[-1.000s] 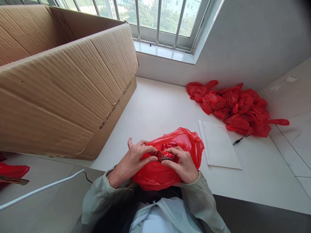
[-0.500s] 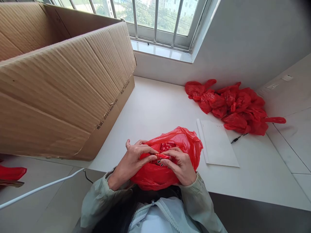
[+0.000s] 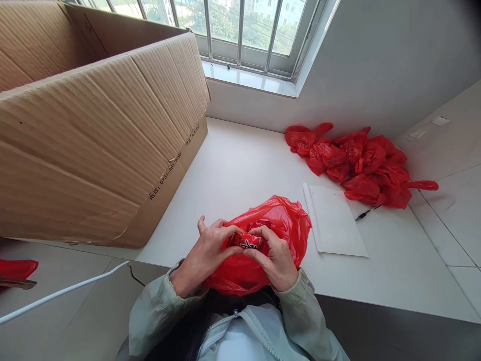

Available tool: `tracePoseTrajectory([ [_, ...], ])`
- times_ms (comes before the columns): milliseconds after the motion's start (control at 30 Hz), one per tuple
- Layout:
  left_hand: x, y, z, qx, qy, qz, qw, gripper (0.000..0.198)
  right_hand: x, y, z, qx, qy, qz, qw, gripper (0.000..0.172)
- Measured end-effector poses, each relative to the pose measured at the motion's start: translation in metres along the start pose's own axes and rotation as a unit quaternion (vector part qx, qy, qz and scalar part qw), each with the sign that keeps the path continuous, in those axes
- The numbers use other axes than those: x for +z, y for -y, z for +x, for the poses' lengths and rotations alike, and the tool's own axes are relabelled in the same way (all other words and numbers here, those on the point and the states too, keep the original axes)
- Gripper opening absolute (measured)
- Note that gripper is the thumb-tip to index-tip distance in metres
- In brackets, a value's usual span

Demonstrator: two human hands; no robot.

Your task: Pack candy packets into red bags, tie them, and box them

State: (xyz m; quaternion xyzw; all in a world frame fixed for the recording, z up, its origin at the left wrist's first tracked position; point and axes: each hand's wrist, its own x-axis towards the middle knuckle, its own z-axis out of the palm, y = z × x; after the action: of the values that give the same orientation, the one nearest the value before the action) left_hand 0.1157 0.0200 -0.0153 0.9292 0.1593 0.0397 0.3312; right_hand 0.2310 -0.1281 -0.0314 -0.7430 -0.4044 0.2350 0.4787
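A small red packet (image 3: 249, 241) with black and white lettering is pinched between my two hands, above the mouth of an open red plastic bag (image 3: 240, 278). My left hand (image 3: 206, 250) grips its left end between thumb and fingers, little finger raised. On the right end, the thumb and index finger of my right hand (image 3: 277, 256) close. Another red wrapped item shows partly inside the bag just behind the packet. The bag sits at the front edge of the white table (image 3: 240, 165).
A large open cardboard box (image 3: 101, 145) fills the left side. Several crumpled red bags (image 3: 353, 160) lie at the back right, near a white paper pad (image 3: 336, 220) and a black pen (image 3: 364, 215). A barred window (image 3: 244, 30) is behind.
The packet has been turned so its lettered face now shows, and it sits slightly higher between my hands. My right hand has shifted a little to the left.
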Motion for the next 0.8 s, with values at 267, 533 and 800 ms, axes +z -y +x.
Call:
tracePoseTrajectory([
  [267, 0.004, 0.003, -0.002, 0.052, -0.004, 0.025, 0.998, 0.016, -0.002, -0.001, -0.002, 0.003, 0.007, -0.005, 1.0, 0.037],
  [533, -0.002, 0.005, -0.002, 0.041, -0.005, 0.027, 0.999, 0.01, -0.008, -0.009, -0.003, 0.014, 0.024, 0.06, 0.998, 0.033],
  [800, -0.001, 0.003, -0.001, 0.044, -0.018, 0.04, 0.998, 0.007, -0.009, -0.01, -0.003, 0.036, 0.014, 0.056, 0.998, 0.032],
])
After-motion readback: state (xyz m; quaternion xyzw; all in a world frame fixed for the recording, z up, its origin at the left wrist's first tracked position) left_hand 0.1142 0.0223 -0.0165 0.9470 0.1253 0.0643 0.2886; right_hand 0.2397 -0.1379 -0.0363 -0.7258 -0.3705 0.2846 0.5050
